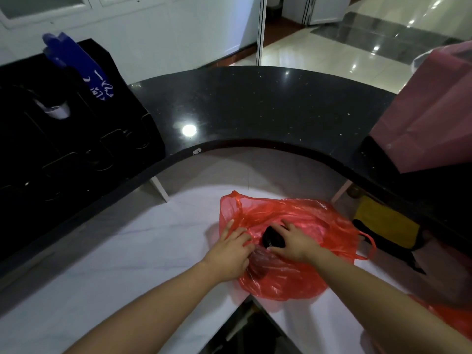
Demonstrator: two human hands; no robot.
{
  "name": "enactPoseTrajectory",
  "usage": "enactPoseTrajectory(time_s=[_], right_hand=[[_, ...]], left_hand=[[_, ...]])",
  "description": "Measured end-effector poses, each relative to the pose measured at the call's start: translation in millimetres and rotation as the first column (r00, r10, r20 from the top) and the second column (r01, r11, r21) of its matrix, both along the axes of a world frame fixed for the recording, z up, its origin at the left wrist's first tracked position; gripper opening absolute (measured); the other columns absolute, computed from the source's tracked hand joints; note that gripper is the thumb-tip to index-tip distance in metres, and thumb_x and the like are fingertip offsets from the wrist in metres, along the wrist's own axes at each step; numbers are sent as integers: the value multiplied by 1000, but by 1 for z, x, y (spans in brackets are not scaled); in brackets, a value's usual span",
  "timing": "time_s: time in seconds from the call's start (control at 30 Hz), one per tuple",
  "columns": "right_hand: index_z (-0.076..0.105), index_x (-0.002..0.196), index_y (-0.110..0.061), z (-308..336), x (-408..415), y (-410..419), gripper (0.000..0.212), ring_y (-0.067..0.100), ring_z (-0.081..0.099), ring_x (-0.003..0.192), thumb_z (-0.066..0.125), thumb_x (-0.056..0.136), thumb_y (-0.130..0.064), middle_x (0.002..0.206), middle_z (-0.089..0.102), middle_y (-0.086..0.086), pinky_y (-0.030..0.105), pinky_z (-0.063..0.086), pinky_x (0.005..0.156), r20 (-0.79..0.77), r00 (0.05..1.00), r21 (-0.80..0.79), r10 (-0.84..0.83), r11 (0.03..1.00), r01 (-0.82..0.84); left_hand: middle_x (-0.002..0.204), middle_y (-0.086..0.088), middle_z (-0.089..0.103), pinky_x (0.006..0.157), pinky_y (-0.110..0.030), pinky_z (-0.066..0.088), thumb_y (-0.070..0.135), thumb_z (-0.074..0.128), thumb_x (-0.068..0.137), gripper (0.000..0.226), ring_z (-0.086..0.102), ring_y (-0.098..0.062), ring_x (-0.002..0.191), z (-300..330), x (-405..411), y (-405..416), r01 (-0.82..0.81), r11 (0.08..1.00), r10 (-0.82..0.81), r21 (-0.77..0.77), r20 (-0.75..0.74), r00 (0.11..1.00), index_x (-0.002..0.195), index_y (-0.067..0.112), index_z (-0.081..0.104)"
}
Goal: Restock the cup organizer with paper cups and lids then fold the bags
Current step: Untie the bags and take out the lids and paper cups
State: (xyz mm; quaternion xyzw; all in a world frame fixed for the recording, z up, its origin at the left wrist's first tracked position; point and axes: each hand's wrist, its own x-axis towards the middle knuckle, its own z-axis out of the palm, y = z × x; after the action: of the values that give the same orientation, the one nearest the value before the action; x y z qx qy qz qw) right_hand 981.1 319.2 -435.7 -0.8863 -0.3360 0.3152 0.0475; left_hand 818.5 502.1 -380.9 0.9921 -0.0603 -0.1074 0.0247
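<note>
1. Red plastic bag [288, 251] found lying crumpled on the white marble counter [127, 251], near the counter's inner corner, mouth turned toward the person.
2. Stack of black lids [273, 238] noted at the bag's mouth, directly under the fingers of the right hand [296, 242]; a clear plastic sleeve [260, 261] seen trailing from it toward the wrists.
3. Right hand observed palm down over the lids, thumb and fingers curved round the stack and gripping it; forearm reaching in from the lower right.
4. Left hand [231, 252] observed palm down at the bag's left edge, fingers bent and pinching the red film beside the lids (exact hold partly hidden by folds); forearm entering from the lower left.
5. Both hands recorded just beside each other, the lids between them.
6. Black cup organizer [76, 139] located well apart, on the left of the raised dark curved countertop [255, 106], with a white paper cup [57, 111] showing in one slot and a blue bag [76, 62] draped over its top.
7. Pink bag [424, 108] recorded standing on the right of the dark countertop; yellow and black item [385, 226] below it, beside the red bag's handle.
8. Second patch of red plastic [449, 320] seen at the lower right edge.
</note>
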Motion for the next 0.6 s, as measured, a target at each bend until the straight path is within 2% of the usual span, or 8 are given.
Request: enactPoseTrajectory(time_s=[0.07,0.13,0.2,0.37,0.6], right_hand=[[12,156,-45,-2,-2,1,89,36,31,146,58,85,-72,166,15,7,50,40,114,-13,1000,-17,1,1000,-1],[15,156,-44,-4,1,5,88,34,38,141,61,85,-69,162,23,8,48,43,111,11,1000,10,-16,1000,16],[17,157,-42,-3,5,11,89,34,40,140,64,85,-66,163,23,9,46,44,111,34,999,17,-1,1000,0],[13,156,-46,-11,8,9,89,38,32,144,69,88,-50,168,7,8,47,41,114,39,996,-55,77,996,-75],[15,155,-47,-8,10,20,90,43,28,142,72,85,-42,162,16,11,50,40,113,36,990,-80,138,988,-134]], left_hand=[[149,-3,43,113,-44,-30,29,48,94,47,20,-26,148,0,-1,-1,0,1000,0,-11,4,1000,140,20,54],[149,-2,43,115,-45,-27,29,48,94,46,20,-25,148,1,-1,-1,-9,1000,9,-19,11,1000,139,20,56],[147,-3,45,114,-45,-27,28,48,93,45,21,-25,148,2,-2,0,-14,1000,14,-24,7,1000,137,20,57],[144,-2,48,114,-45,-28,28,48,92,43,23,-24,148,-2,-7,-3,-29,999,29,-32,-6,1000,132,20,60],[146,-1,46,117,-44,-18,29,48,94,42,20,-23,148,3,-11,-9,-107,993,106,-54,-18,994,134,19,59]])
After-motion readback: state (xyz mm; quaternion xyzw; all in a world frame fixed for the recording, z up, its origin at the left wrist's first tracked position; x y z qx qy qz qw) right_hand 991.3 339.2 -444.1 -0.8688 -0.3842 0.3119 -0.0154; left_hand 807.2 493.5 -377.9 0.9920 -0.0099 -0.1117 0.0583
